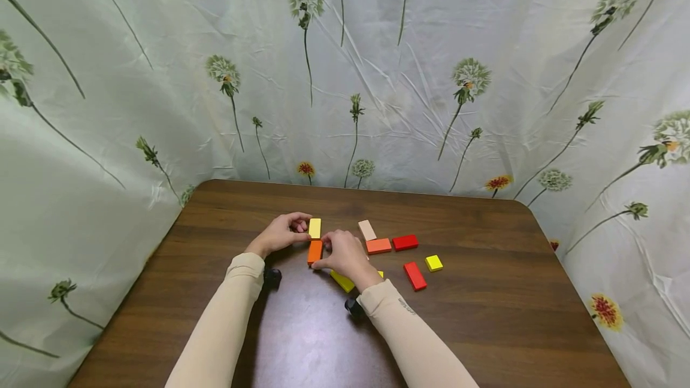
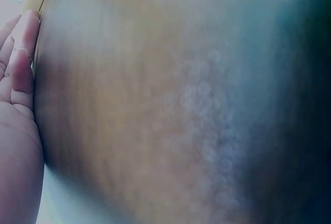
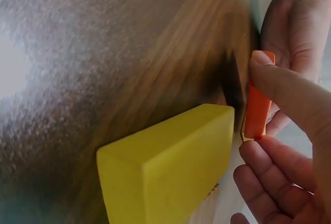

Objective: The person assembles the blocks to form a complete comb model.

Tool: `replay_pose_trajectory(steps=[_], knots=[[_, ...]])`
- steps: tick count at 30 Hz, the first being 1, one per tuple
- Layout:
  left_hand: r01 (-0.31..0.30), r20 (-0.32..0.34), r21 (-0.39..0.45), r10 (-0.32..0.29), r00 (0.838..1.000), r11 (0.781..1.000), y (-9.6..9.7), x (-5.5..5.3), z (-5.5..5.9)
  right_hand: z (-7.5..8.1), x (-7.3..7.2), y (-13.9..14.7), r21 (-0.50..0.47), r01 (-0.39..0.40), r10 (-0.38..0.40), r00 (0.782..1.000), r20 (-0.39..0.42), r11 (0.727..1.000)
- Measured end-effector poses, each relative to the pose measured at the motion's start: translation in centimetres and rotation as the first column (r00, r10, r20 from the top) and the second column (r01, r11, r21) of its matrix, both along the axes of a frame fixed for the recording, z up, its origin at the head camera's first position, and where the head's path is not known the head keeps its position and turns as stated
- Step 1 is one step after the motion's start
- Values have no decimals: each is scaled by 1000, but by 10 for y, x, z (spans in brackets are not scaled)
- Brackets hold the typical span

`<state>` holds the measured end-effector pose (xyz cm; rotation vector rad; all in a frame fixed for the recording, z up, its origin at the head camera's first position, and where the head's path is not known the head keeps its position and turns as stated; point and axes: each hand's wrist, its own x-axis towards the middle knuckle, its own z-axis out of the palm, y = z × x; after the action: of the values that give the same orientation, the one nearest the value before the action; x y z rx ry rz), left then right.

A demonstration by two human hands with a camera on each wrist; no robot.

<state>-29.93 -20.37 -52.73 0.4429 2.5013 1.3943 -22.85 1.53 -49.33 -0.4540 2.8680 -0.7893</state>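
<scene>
On the dark wood table a pale yellow block (image 1: 315, 229) and an orange block (image 1: 315, 252) lie end to end in a line. My left hand (image 1: 281, 233) grips the pale yellow block from its left side, thumb near the lower end and index finger near the upper end. With thumb and fingertips at opposite ends, my right hand (image 1: 347, 255) pinches the orange block (image 3: 258, 97). Just under the right hand lies a yellow block (image 3: 170, 164), partly covered by it in the head view. Only the edge of the left hand (image 2: 20, 74) shows in its blurred wrist view.
Right of the hands lie a peach block (image 1: 367, 230), a coral block (image 1: 378, 246), a red block (image 1: 405, 242), another red block (image 1: 415, 276) and a small yellow block (image 1: 433, 263). A floral curtain (image 1: 399, 106) hangs behind the wooden table (image 1: 485, 316).
</scene>
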Motion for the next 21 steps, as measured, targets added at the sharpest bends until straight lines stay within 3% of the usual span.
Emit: replay_pose_trajectory(steps=[21], knots=[[1,9,-9,-1,1000,1000,0,0,0,-7,3,-5,79,62,-59,997,-40,995]])
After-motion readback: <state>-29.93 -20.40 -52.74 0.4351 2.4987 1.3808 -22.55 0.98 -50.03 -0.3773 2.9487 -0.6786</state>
